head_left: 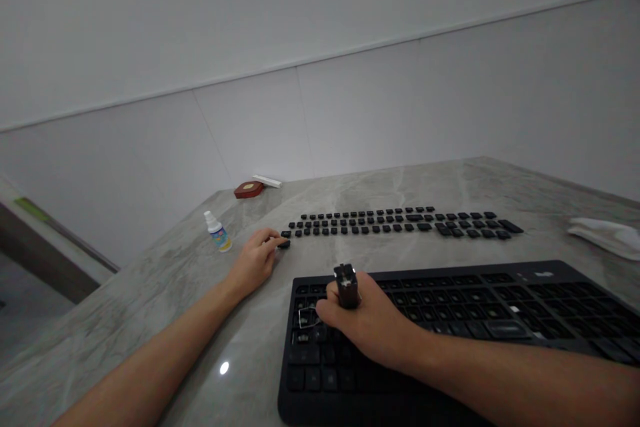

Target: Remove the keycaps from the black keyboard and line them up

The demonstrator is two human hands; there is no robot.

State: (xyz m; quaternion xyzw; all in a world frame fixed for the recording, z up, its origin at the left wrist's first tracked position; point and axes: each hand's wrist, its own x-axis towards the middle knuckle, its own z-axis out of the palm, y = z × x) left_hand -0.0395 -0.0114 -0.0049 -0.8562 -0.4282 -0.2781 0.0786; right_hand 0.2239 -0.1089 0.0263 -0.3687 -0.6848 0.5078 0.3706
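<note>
A black keyboard lies in front of me, many of its key sockets bare and some keycaps still on at the lower left. My right hand is closed round the dark handle of a keycap puller. The puller's wire loops stick out over the keyboard's left side. Farther left, my left hand has its fingertips on a black keycap at the left end of the loose rows. Several loose keycaps lie in rows on the table behind the keyboard.
On the grey marbled table a small white spray bottle stands at the left. A reddish-brown case and a white strip lie by the wall. A white cloth-like item is at the right.
</note>
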